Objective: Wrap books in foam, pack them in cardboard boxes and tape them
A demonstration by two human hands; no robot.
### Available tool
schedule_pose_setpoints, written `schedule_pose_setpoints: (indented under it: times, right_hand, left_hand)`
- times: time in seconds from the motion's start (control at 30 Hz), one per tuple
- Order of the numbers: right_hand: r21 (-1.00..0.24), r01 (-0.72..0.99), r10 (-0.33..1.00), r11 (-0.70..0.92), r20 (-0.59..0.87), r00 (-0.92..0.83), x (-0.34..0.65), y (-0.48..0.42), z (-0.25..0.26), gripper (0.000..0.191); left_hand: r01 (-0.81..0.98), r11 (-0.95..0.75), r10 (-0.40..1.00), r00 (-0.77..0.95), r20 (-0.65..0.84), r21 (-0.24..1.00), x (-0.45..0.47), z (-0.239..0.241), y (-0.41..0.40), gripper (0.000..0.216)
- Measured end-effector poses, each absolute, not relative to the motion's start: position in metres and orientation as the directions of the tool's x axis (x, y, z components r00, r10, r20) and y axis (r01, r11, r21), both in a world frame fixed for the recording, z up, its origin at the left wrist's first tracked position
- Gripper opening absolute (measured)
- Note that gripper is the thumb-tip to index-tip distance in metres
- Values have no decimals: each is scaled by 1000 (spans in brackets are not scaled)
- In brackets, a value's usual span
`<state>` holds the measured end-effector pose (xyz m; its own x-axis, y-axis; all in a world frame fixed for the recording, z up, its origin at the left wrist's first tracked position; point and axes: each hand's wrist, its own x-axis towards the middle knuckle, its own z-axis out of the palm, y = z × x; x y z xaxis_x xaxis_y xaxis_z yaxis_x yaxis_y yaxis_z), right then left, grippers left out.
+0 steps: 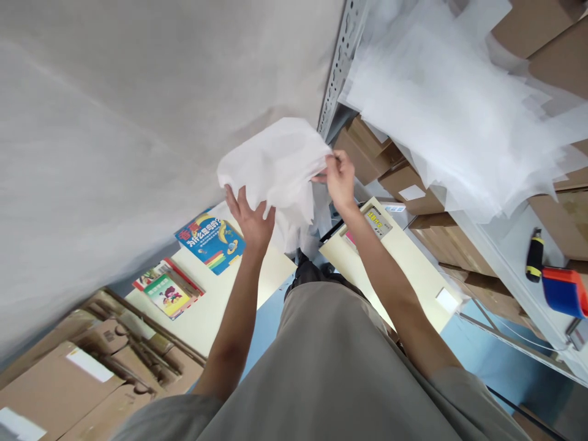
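I hold a thin white foam sheet (275,165) up in front of me between both hands. My left hand (250,220) lies flat under its lower edge, fingers spread against it. My right hand (339,177) pinches the sheet's right corner with closed fingers. The sheet is crumpled and bulges upward between the two hands. Below the hands stands a pale table (215,300) with a blue picture book (211,242) and a stack of green and red books (168,291).
A large grey-white sheet (114,153) fills the left. More white foam sheets (450,110) hang from a metal rack (337,67) holding cardboard boxes (367,150). A tape dispenser (563,288) sits at right, more boxes (68,380) at lower left, a second pale table (404,257) centre right.
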<state>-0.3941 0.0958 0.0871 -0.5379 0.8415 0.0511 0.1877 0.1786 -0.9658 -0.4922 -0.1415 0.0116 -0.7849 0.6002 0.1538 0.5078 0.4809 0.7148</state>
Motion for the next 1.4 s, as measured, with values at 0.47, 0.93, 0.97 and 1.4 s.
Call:
schedule_pose_setpoints:
  times: [0.47,0.93,0.97,1.4]
  right_hand:
    - [-738,323,789,593,452,-416,-267,140,161,58]
    - [-708,576,885,408,462,-60,-119,62,189,27]
    - [-707,591,886,389,464,-28,-108,57,188,27]
    - [-798,590,915,118,319,248,36,12,174,33]
  left_hand:
    - [339,628,588,-796,-142,701,-526,-51,-151,47]
    - [410,279,643,-752,148,868,-473,61,-80,36]
    - [352,242,687,-720,96,904,-456,67,-67,35]
    - [-253,164,940,-255,-229,954,-269,75,5,29]
